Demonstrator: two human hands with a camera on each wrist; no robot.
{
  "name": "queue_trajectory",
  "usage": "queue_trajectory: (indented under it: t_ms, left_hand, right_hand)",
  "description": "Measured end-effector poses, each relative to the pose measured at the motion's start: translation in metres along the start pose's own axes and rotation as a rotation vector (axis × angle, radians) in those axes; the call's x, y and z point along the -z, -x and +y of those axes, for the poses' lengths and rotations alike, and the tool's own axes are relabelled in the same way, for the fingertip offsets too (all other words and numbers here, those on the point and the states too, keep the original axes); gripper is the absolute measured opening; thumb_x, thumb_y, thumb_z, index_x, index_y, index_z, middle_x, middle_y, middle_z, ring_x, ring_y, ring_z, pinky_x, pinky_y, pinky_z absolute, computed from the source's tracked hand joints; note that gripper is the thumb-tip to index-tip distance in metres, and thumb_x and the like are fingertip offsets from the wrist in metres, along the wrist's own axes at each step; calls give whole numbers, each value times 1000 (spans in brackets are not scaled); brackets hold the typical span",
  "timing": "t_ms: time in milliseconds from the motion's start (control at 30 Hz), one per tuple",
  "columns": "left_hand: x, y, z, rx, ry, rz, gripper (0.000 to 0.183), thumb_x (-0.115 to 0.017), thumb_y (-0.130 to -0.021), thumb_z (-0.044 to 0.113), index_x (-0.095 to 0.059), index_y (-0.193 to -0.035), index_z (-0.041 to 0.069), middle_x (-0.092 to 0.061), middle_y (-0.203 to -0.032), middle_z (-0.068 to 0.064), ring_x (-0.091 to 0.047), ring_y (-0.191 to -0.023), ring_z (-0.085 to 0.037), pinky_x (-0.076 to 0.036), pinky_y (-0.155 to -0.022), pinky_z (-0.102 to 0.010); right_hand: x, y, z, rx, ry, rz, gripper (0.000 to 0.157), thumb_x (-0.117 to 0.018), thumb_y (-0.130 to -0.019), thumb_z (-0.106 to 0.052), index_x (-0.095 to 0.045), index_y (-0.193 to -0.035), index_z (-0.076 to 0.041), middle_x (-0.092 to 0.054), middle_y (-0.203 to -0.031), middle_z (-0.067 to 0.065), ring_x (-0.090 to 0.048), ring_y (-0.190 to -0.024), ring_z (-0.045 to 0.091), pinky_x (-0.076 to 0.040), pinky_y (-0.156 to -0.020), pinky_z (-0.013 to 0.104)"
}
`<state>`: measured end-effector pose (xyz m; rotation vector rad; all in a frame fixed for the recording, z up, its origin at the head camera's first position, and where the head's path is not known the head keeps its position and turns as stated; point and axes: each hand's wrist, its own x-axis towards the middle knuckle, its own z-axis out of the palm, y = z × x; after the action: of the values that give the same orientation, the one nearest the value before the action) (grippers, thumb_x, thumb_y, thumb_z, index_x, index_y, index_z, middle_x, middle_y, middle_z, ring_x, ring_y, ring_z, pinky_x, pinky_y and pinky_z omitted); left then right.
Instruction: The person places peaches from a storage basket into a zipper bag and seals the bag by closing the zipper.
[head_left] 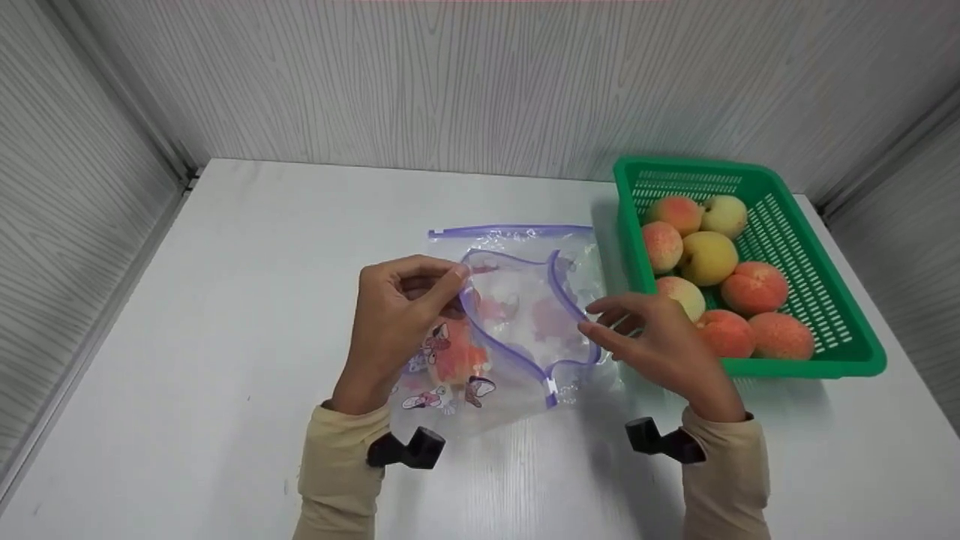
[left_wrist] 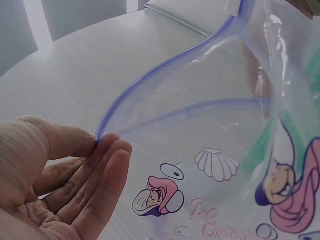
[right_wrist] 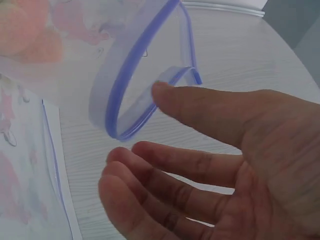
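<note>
A clear zip bag [head_left: 517, 367] with purple zip edges and cartoon prints stands with its mouth spread wide. My left hand [head_left: 401, 322] pinches the rim on the left side between thumb and fingers, as the left wrist view shows at the purple strip [left_wrist: 150, 77]. On the opposite side, my right hand [head_left: 649, 334] is at the rim with thumb and fingers apart. In the right wrist view the thumb [right_wrist: 200, 107] overlaps the purple edge, while the fingers curve loosely below it. Reddish-orange fruit [head_left: 454, 356] shows through plastic near the left hand. The white slider [head_left: 552, 387] is at the near corner.
Another clear bag with a purple zip [head_left: 517, 229] lies flat behind the spread one. On the right, a green plastic basket [head_left: 840, 300] holds several peaches [head_left: 754, 287], close beside my right hand. A wood-grain wall [head_left: 420, 82] rises behind the white table [head_left: 225, 300].
</note>
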<state>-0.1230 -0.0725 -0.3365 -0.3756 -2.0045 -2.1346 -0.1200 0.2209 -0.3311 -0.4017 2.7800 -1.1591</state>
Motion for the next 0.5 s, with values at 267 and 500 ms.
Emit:
queue_trajectory:
  t_ms: [267, 500]
  left_hand:
    - [0, 1, 0, -9, -11, 13, 13, -72, -93, 6, -76, -98, -6, -74, -84, -14, -74, -69, -29, -64, -64, -39]
    - [-1, 2, 1, -14, 18, -3, 14, -71, -94, 6, -75, -98, -7, -74, -85, -14, -74, -70, -31, -64, -64, -40]
  right_hand:
    - [-3, -2, -1, 26, -66, 61, 12, -69, -97, -11, -77, -102, -3, -71, -83, 6, -66, -71, 23, -59, -64, 24]
    - [-2, -4, 0, 100, -28, 276, 9, -72, -94, -6, -79, -98, -3, -71, -80, 4, -62, -66, 18, -54, -62, 18]
